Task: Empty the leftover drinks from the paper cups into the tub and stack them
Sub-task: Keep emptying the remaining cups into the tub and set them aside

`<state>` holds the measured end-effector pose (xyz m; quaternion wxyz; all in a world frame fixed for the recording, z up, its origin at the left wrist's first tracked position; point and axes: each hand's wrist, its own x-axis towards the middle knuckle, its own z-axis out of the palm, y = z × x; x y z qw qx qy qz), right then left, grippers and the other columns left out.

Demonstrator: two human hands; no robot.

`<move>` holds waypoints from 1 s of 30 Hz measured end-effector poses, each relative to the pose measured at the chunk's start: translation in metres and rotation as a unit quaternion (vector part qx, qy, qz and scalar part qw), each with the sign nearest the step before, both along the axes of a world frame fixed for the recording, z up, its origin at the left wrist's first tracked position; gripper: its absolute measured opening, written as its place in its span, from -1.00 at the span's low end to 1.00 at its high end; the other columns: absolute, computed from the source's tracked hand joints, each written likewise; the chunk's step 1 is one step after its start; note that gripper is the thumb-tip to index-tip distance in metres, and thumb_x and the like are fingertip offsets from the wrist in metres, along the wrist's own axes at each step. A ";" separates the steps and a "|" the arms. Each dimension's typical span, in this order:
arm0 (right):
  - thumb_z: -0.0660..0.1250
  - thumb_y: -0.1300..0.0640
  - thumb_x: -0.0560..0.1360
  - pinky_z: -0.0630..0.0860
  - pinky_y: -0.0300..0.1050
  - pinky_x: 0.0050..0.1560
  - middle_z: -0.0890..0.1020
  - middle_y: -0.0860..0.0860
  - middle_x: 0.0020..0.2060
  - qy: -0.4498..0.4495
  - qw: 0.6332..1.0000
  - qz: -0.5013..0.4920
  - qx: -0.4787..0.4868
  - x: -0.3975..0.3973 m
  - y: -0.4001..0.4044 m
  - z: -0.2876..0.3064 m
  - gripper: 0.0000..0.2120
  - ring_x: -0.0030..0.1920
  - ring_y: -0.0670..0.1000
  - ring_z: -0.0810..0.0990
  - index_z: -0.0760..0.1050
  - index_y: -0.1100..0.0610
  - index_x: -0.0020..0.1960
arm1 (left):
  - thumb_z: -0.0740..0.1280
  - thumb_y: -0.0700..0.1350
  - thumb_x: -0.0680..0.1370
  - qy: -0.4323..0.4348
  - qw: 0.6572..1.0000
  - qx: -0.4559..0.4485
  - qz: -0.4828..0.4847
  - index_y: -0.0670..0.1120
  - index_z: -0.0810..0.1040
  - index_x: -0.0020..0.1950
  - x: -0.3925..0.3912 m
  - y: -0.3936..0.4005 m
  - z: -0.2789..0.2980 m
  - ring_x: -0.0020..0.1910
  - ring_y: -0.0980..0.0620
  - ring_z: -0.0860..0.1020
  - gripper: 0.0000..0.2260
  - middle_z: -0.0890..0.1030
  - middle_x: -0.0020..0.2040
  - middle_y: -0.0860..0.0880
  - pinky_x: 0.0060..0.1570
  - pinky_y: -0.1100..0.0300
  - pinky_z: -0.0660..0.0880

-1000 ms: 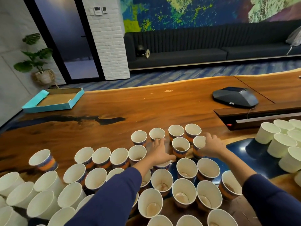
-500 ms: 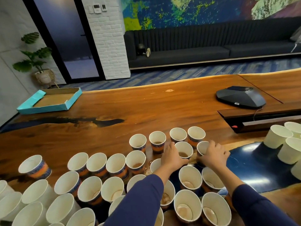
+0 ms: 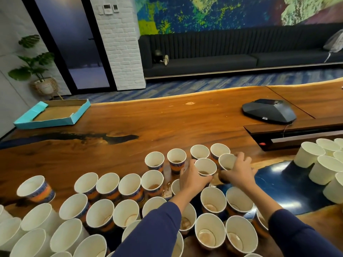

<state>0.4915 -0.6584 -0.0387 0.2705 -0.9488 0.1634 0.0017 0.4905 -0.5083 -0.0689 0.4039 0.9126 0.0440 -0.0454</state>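
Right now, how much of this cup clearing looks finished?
Barely begun. No stack or tub shows. The left hand grips one cup holding brown drink; the right hand grips the neighbouring cup. Left: dozens of printed cups standing on the wooden table, many with dregs.

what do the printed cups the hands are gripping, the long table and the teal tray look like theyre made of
The orange-and-blue printed cups, one in the left hand and one in the right hand: paper, judging by matte white insides and thin rolled rims. The long brown table: glossy varnished wood, with visible grain. The shallow teal tray: likely cardboard, given its brown inside and creased walls.
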 end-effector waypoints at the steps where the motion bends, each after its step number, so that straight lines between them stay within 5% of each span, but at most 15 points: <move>1: 0.50 0.08 0.34 0.22 0.16 0.33 0.34 0.17 0.20 -0.011 1.000 0.004 0.007 0.000 0.003 0.006 -0.33 0.20 0.24 0.38 0.20 0.14 0.30 | 0.46 0.17 0.37 -0.008 1.000 -0.012 0.006 0.03 0.29 0.29 -0.002 0.003 0.004 0.29 -0.08 0.40 -0.40 0.47 0.28 0.00 0.17 0.01 0.45; 7: 0.49 0.05 0.37 0.21 0.11 0.31 0.31 0.16 0.22 -0.076 0.996 0.045 0.025 -0.013 0.031 0.045 -0.29 0.18 0.22 0.38 0.18 0.16 0.37 | 0.48 0.16 0.39 -0.069 0.994 -0.073 0.040 0.05 0.28 0.31 -0.014 0.024 0.042 0.16 0.06 0.42 -0.39 0.47 0.21 0.06 0.03 0.19 0.38; 10: 0.48 0.07 0.37 0.23 0.13 0.30 0.30 0.15 0.22 -0.105 0.992 0.067 0.039 -0.024 0.047 0.069 -0.28 0.16 0.21 0.38 0.17 0.16 0.38 | 0.46 0.27 0.27 -0.090 0.987 -0.129 0.039 0.14 0.25 0.20 -0.023 0.041 0.058 0.19 0.02 0.48 -0.37 0.49 0.18 0.06 0.15 0.03 0.49; 14: 0.48 0.04 0.37 0.23 0.12 0.31 0.30 0.13 0.23 -0.137 0.983 0.107 0.055 -0.043 0.068 0.104 -0.28 0.18 0.20 0.39 0.18 0.14 0.38 | 0.54 0.07 0.37 -0.124 0.967 -0.221 0.043 0.04 0.27 0.21 -0.046 0.067 0.082 0.15 0.03 0.48 -0.43 0.48 0.18 -0.02 0.04 0.23 0.48; 17: 0.50 0.06 0.36 0.27 0.13 0.31 0.30 0.12 0.26 -0.156 0.976 0.133 0.081 -0.058 0.087 0.127 -0.27 0.22 0.18 0.39 0.18 0.14 0.39 | 0.53 0.07 0.35 -0.152 0.951 -0.265 0.042 0.02 0.27 0.26 -0.063 0.088 0.105 0.18 0.01 0.48 -0.39 0.46 0.20 -0.02 0.08 0.20 0.50; 22: 0.53 0.09 0.35 0.36 0.09 0.33 0.27 0.17 0.31 -0.207 0.951 0.172 0.155 -0.098 0.133 0.164 -0.19 0.30 0.14 0.35 0.15 0.21 0.43 | 0.46 -0.06 0.47 -0.204 0.934 -0.287 0.062 -0.01 0.28 0.27 -0.110 0.133 0.147 0.11 0.08 0.47 -0.51 0.46 0.11 0.07 -0.06 0.39 0.46; 25: 0.55 0.05 0.35 0.43 -0.16 0.11 0.30 0.14 0.25 -0.214 0.936 0.190 0.203 -0.119 0.166 0.178 -0.24 0.15 0.01 0.38 0.21 0.17 0.38 | 0.43 -0.06 0.49 -0.231 0.927 -0.285 0.082 -0.08 0.28 0.35 -0.139 0.165 0.167 0.14 0.07 0.47 -0.49 0.46 0.17 0.03 0.02 0.33 0.48; 30: 0.57 0.03 0.31 0.47 -0.19 0.01 0.40 0.07 0.20 -0.198 0.908 0.230 0.288 -0.145 0.232 0.192 -0.26 0.16 -0.01 0.43 0.25 0.13 0.33 | 0.41 -0.11 0.50 -0.287 0.912 -0.265 0.122 -0.11 0.27 0.37 -0.188 0.227 0.186 0.11 0.10 0.47 -0.49 0.44 0.17 0.04 -0.08 0.41 0.51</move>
